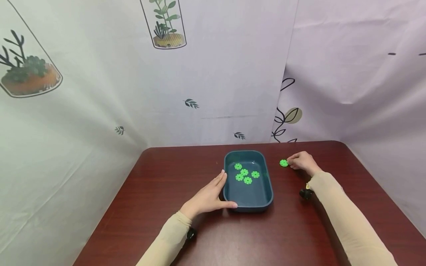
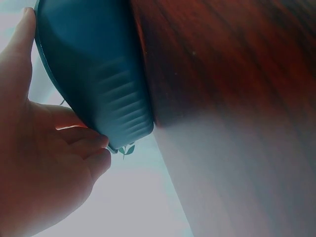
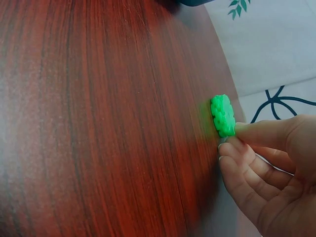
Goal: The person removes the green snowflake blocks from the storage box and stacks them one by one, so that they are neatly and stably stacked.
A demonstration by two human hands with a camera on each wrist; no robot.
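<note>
My left hand (image 1: 208,195) spans the near left corner of a dark blue-green plastic tray (image 1: 247,198). Its thumb lies at the near rim and its extended fingers rest along the left side; the left wrist view shows the fingertips against the tray's outer wall (image 2: 94,64). Several bright green notched plastic discs (image 1: 247,180) lie inside the tray. To the right of it, my right hand (image 1: 302,162) pinches the edge of a green notched disc (image 1: 284,163) at the table. In the right wrist view, this green disc (image 3: 223,114) looks layered; whether it is a stack, I cannot tell.
The tray stands on a dark red-brown wooden table (image 1: 173,177) with rounded far corners. Behind the table and at both sides hangs a pale cloth (image 1: 213,81) printed with plants. A small black device (image 1: 306,193) sits at the right wrist.
</note>
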